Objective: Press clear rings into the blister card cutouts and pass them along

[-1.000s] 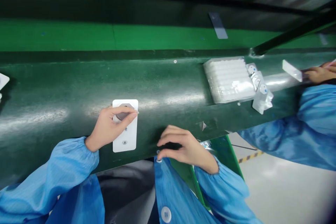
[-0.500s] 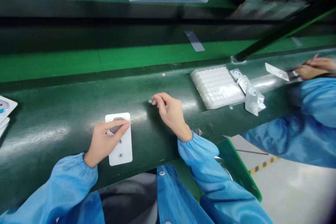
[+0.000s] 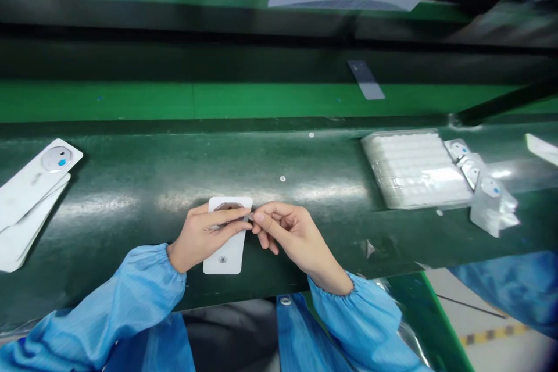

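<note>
My left hand (image 3: 203, 236) grips a white rectangular card (image 3: 224, 258) lying on the dark green belt, its fingers across the card's upper part. A brownish oval patch (image 3: 229, 207) on the card shows partly past those fingers. My right hand (image 3: 288, 235) reaches in from the right, with thumb and forefinger pinched on a small item at the card's right edge. That item is mostly hidden by the fingertips, so I cannot tell what it is. The two hands nearly touch.
A stack of white cards (image 3: 30, 200) lies at the belt's left. On the right sit a clear plastic tray pack (image 3: 414, 170) and clear pieces with blue dots (image 3: 488, 197). Small white dots (image 3: 282, 178) mark the belt. A co-worker's blue sleeve (image 3: 501, 285) shows at lower right.
My right hand has moved from the belt beside the card to the card's right edge, now pinching a small item. The view has shifted, bringing the white card stack fully into sight at left.
</note>
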The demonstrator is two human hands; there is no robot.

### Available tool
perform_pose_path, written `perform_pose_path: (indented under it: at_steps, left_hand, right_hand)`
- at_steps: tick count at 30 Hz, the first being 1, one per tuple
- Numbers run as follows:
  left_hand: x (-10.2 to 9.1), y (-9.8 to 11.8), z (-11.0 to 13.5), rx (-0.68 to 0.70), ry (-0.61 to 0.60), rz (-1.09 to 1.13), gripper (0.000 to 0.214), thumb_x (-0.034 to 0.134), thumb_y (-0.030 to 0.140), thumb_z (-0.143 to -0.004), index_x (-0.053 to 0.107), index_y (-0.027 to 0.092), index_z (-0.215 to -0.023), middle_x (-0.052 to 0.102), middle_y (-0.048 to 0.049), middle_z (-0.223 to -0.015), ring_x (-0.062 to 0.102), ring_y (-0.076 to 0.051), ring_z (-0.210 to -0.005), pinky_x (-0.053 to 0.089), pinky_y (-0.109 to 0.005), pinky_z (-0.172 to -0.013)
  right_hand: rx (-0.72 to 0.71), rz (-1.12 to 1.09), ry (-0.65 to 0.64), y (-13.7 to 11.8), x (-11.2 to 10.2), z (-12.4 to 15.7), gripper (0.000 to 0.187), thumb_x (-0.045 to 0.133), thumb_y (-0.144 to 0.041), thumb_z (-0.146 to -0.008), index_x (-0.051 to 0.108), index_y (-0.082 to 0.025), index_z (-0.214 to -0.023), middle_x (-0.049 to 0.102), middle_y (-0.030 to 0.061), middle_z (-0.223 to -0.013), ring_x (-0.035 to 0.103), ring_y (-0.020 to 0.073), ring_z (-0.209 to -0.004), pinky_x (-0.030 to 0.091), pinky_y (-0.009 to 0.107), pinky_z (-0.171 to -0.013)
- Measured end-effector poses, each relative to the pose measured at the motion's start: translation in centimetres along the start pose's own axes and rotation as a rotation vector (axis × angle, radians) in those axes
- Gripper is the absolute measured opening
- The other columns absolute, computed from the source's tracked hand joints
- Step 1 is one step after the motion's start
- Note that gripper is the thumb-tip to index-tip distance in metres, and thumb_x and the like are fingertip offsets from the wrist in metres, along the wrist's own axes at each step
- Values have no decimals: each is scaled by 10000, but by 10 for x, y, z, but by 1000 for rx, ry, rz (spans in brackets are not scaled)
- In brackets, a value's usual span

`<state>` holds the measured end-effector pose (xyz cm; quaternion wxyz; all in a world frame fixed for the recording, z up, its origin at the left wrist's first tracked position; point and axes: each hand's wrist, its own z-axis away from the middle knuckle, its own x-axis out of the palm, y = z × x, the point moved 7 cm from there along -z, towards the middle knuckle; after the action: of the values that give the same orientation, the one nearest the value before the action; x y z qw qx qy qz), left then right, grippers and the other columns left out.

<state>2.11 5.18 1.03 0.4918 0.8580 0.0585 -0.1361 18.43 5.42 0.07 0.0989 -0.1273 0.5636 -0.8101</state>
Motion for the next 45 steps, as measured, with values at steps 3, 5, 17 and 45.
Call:
perform_pose_path:
  at_steps: [3,5,17,45]
  left_hand:
    - [1,0,-2,-40,-40,39,201,803,200,-862,831,242,-1057,826,-41,-1007,787,-177,-860,635,-237,-818]
    - [2,0,-3,-72,-66,37,166,776,223,-892,833,240,-1047,827,-45,-998,785,-183,-866,634,-249,-807]
    - [3,-6,-2,-219,-87,34,285,805,249,-858,780,214,-1140,815,-64,-1072,780,-214,-958,619,-300,-900]
    - [7,-25,8,-500,-84,277,429,644,213,-930,630,225,-1358,764,-54,-979,715,-177,-761,611,-292,-694]
  right_hand:
    - [-9,14,15,3,1,2,373,747,-518,-897,728,-165,-778,646,-3,-536,510,85,-407,414,200,-395]
    - [-15,33,23,4,1,2,376,749,-524,-892,739,-167,-775,648,0,-529,515,90,-400,419,207,-390]
    - [-116,149,135,-6,0,1,309,758,-463,-886,729,-164,-815,631,-3,-532,515,95,-412,418,205,-395]
    - [-267,362,336,-2,6,-1,284,665,-445,-949,735,-198,-829,675,22,-645,570,141,-520,465,245,-453]
